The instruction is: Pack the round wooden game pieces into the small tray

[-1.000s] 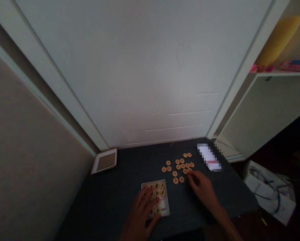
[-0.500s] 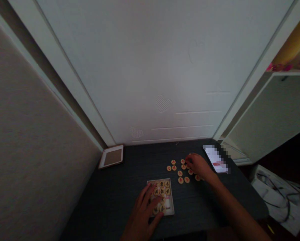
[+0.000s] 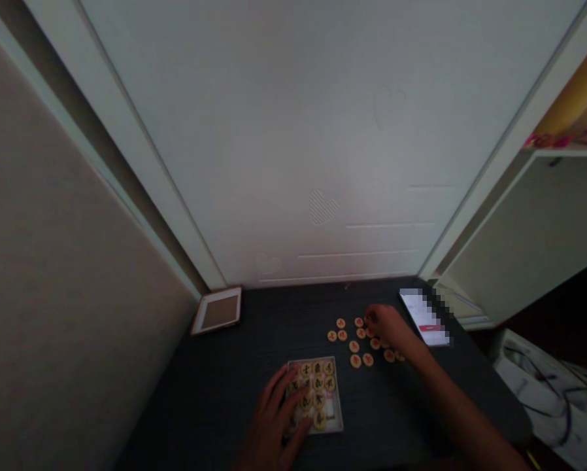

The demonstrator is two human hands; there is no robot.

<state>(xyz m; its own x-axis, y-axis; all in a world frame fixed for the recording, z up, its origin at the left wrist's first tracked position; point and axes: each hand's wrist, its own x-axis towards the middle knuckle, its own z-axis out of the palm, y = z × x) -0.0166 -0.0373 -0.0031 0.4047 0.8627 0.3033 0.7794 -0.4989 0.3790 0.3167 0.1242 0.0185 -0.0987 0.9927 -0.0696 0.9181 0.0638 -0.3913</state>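
Note:
A shallow white box [image 3: 339, 412] on the dark table holds several round wooden Chinese chess pieces with black characters [image 3: 318, 384]. My left hand [image 3: 276, 415] lies over the box's left side, fingers spread, hiding some of those pieces. Beyond the box, to its right, loose Chinese chess pieces with red characters [image 3: 354, 347] lie scattered face up. My right hand [image 3: 386, 324] is among them, its thumb and fingers pinched together at a red-marked piece [image 3: 367, 320]. That piece is mostly covered by the fingertips, and the hand and forearm hide parts of other red pieces.
A phone with a lit screen [image 3: 425, 317] lies at the table's right edge. At the back left corner sits a flat white-framed object [image 3: 219, 311]. A white panel [image 3: 298, 131] rises behind the table [image 3: 200, 392]. Cables and a white box [image 3: 558, 399] are on the floor at right.
The whole view has shifted slightly, with the table lower in the picture. My left fingers have drawn back a little, showing more black pieces. My right hand stays at the red pieces, fingers pinched.

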